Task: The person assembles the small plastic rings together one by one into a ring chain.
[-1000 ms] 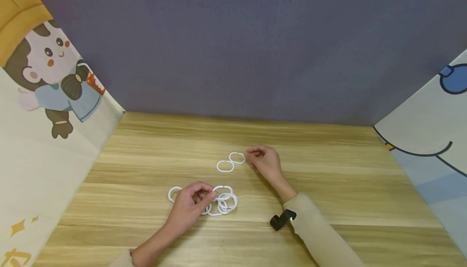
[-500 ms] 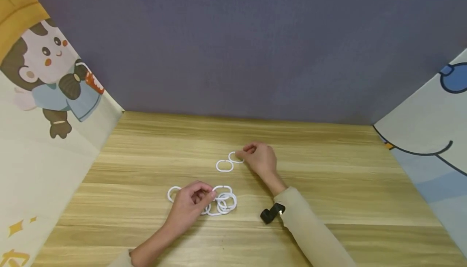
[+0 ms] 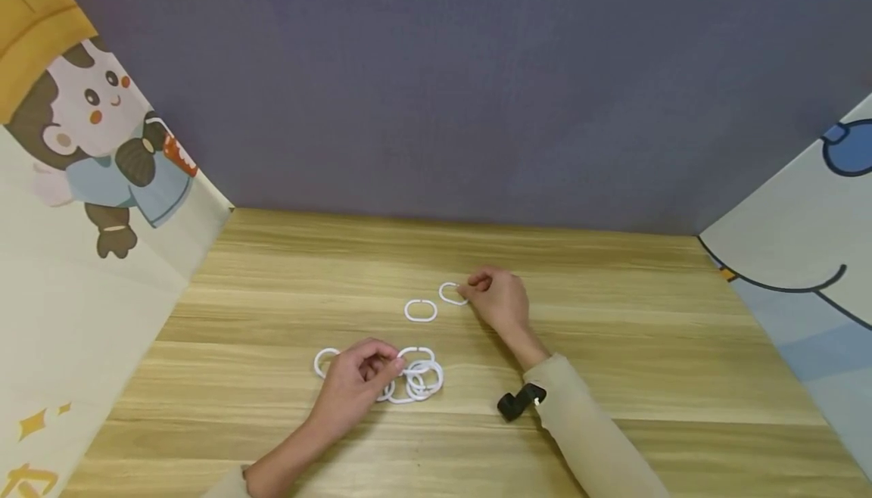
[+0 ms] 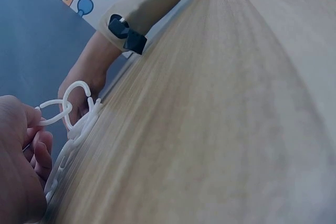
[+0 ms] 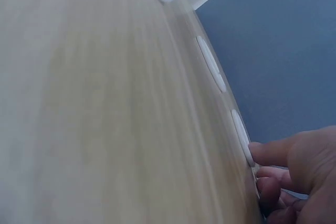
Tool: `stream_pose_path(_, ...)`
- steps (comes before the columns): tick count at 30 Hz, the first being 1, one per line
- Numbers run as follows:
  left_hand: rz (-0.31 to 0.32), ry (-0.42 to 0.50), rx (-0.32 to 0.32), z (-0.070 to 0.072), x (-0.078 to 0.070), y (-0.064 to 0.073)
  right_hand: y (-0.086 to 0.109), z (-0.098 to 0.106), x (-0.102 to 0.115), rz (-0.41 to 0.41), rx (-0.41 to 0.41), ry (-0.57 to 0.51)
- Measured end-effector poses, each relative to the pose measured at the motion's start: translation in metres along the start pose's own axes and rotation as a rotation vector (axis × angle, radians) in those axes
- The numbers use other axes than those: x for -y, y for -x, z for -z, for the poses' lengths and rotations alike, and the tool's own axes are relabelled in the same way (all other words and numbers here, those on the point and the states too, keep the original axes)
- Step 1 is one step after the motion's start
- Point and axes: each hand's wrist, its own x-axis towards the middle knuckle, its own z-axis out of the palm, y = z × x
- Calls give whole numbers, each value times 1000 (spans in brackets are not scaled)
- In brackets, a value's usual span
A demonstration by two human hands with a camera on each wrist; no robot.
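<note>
My left hand (image 3: 350,381) pinches a white plastic curtain ring (image 4: 51,102) between thumb and fingertips in the left wrist view. That ring hooks through others of its kind, a linked chain of rings (image 3: 440,378) lying on the table, partly hidden by the hand. Farther back, my right hand (image 3: 500,301) has thumb and curled fingers at the right end of a single oval ring (image 3: 440,293), pinching it close to the tabletop. Another loose ring (image 3: 420,321), with a small gap in its upper side, lies flat to the left of it.
The wood-grain table (image 3: 647,331) ends at a dark blue-grey panel (image 3: 436,104) behind. Printed cartoon panels flank it on the left (image 3: 136,256) and right. A black device (image 3: 521,401) is worn at the right sleeve's cuff.
My right hand has reached left onto the farther loose ring, then shifted right with it, widening the space between the two loose rings. The left hand and the chain have stayed put.
</note>
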Motion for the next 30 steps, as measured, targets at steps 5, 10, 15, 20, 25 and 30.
stream_pose_path(5,-7,-1,-1,0,0,0,5,7,-4,5,3,22)
stream_pose_path(10,-7,-5,-3,0,0,-1,10,13,-6,12,26,48)
stream_pose_path(15,8,2,-10,0,-3,0,15,17,-7,9,67,63)
stream_pose_path(20,13,6,-19,0,-4,0,20,19,-11,51,97,27)
stream_pose_path(25,-23,-1,-27,0,-1,1,24,20,-14,47,141,-193)
stream_pose_path(30,-102,-14,-34,0,2,1,28,22,-13,-39,188,-438)
